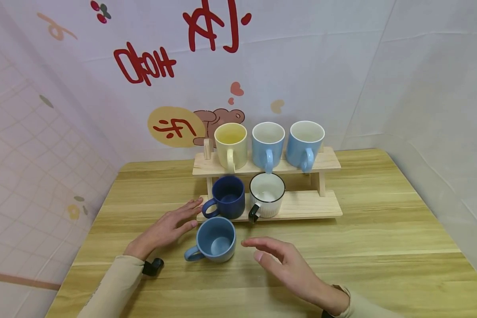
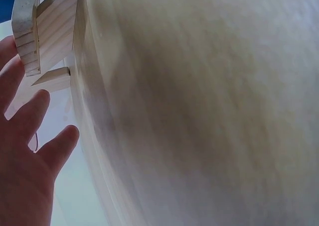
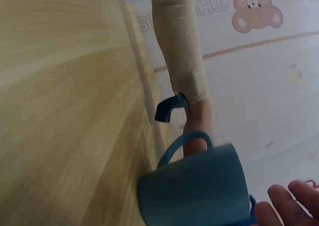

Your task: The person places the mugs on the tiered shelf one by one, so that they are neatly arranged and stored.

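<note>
A grey-blue mug (image 1: 222, 254) stands upright on the table in front of a two-tier wooden rack, its handle pointing left. My left hand (image 1: 164, 229) is stretched out to the left of this mug, fingers straight and tips by the left end of the rack's lower shelf; whether they touch it I cannot tell. To the mug's right, my right hand (image 1: 292, 271) hovers apart from it with relaxed fingers, holding nothing. In the right wrist view the grey-blue mug (image 3: 194, 188) appears beside the right fingertips (image 3: 279, 193). A navy mug (image 1: 234, 205) sits on the lower shelf, close behind.
Beside the navy mug is a white ribbed mug (image 1: 268, 207) with black rim and handle. The rack's upper shelf (image 1: 330, 161) bears a yellow mug (image 1: 238, 152), a light blue mug (image 1: 262, 152) and a blue mug (image 1: 294, 150). A printed white cloth (image 1: 322, 66) hangs behind the table (image 1: 381, 247).
</note>
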{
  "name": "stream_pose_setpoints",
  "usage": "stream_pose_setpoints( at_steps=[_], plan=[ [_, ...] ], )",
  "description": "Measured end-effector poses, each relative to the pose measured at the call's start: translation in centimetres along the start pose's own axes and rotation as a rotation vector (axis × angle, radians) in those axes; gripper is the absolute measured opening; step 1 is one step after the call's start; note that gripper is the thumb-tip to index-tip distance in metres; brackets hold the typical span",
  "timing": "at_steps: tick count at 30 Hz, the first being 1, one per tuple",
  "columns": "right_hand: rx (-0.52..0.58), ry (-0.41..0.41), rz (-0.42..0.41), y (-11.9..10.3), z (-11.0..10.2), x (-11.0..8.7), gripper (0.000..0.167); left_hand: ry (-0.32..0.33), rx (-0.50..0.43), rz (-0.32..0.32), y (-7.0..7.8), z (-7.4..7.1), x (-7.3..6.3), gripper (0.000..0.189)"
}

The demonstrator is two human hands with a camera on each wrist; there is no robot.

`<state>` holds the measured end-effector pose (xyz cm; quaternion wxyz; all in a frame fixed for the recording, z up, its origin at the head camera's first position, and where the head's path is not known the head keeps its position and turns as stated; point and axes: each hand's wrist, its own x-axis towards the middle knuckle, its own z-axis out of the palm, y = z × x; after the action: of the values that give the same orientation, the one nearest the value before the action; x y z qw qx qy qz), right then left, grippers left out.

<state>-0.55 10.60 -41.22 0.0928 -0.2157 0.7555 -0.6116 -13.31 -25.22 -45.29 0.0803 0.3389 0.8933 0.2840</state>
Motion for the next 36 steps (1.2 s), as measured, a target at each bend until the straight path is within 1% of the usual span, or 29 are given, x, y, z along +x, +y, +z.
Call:
stream_pose_setpoints(
  at_steps=[3, 5, 7, 9, 12, 14, 16, 19, 22, 26, 28, 32, 36],
  plan=[
    [-0.025, -0.057, -0.101, -0.2, 1.0, -0.1, 0.032, 0.002, 0.001, -0.004, 0.1, 0.0, 0.0, 0.054],
    [-0.012, -0.099, -0.161, -0.2, 1.8, 0.0, 0.033, 0.003, 0.001, -0.008, 0.1, 0.0, 0.0, 0.054],
    [0.012, -0.145, -0.186, -0.1, 2.5, 0.1, 0.034, 0.003, 0.005, -0.009, 0.1, 0.0, 0.0, 0.054],
    [0.013, -0.192, -0.217, 0.1, 3.3, 0.3, 0.035, 0.002, 0.007, -0.009, 0.1, 0.1, 0.0, 0.054],
    [0.023, -0.281, -0.207, 0.4, 4.3, 0.5, 0.039, 0.001, 0.008, -0.007, 0.1, 0.1, 0.1, 0.054],
    [0.002, -0.345, -0.2, 0.6, 4.9, 0.8, 0.043, -0.002, 0.004, -0.009, 0.1, 0.1, 0.1, 0.054],
    [0.004, -0.411, -0.141, 0.7, 5.5, 1.1, 0.046, -0.003, 0.005, -0.01, 0.1, 0.1, 0.1, 0.054],
    [-0.024, -0.48, -0.098, 0.8, 6.2, 1.6, 0.053, -0.004, 0.008, -0.011, 0.1, 0.1, 0.0, 0.054],
    [-0.068, -0.499, -0.097, 1.0, 6.9, 2.1, 0.058, -0.002, 0.006, -0.011, 0.1, 0.1, 0.0, 0.054],
    [-0.127, -0.47, -0.1, 1.3, 7.7, 2.7, 0.064, 0.001, -0.004, -0.009, 0.1, 0.1, -0.1, 0.054],
    [-0.119, -0.455, -0.068, 1.3, 8.1, 2.9, 0.066, 0.002, -0.007, -0.009, 0.1, 0.1, -0.1, 0.054],
    [-0.039, -0.439, 0.041, 1.4, 8.7, 3.5, 0.069, 0.007, -0.009, -0.004, 0.0, 0.1, -0.1, 0.054],
    [-0.02, -0.431, 0.095, 1.6, 9.2, 4.0, 0.071, 0.01, -0.007, 0.0, 0.0, 0.2, -0.1, 0.054]
  ],
)
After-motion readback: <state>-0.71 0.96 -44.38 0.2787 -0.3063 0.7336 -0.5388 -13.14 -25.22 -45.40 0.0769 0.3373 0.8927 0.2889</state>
